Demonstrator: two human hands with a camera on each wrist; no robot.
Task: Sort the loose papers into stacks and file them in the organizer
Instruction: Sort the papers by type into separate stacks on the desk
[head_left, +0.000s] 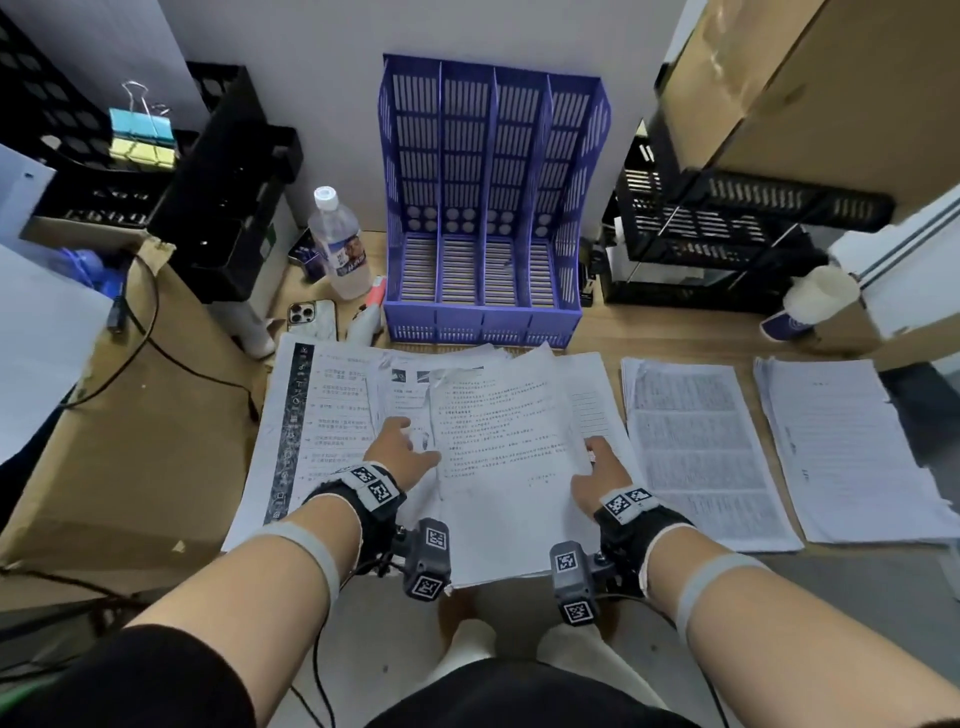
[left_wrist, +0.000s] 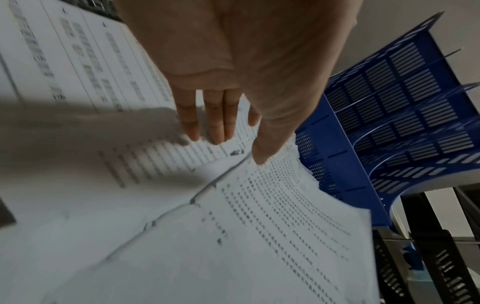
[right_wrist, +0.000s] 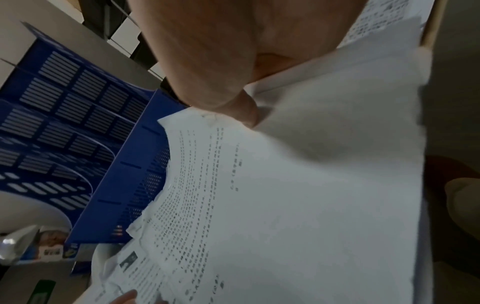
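A blue four-slot organizer (head_left: 488, 208) (left_wrist: 389, 123) (right_wrist: 78, 123) stands empty at the back of the desk. In front of it lies a loose pile of printed papers (head_left: 332, 415). A printed top sheet (head_left: 504, 467) (left_wrist: 259, 236) (right_wrist: 298, 195) is lifted slightly off the pile. My right hand (head_left: 597, 470) pinches its right edge, thumb (right_wrist: 244, 109) on top and fingers hidden underneath. My left hand (head_left: 402, 449) has straight fingers (left_wrist: 215, 123) over the pile, its thumb touching the sheet's left edge. Two sorted stacks (head_left: 701, 452) (head_left: 841, 447) lie to the right.
A water bottle (head_left: 337, 244), a phone (head_left: 311, 317) and black trays (head_left: 223, 197) sit left of the organizer. Black crates (head_left: 717, 234) and a paper cup (head_left: 815, 301) stand to the right. A cardboard box (head_left: 130, 415) with a cable on it borders the pile's left side.
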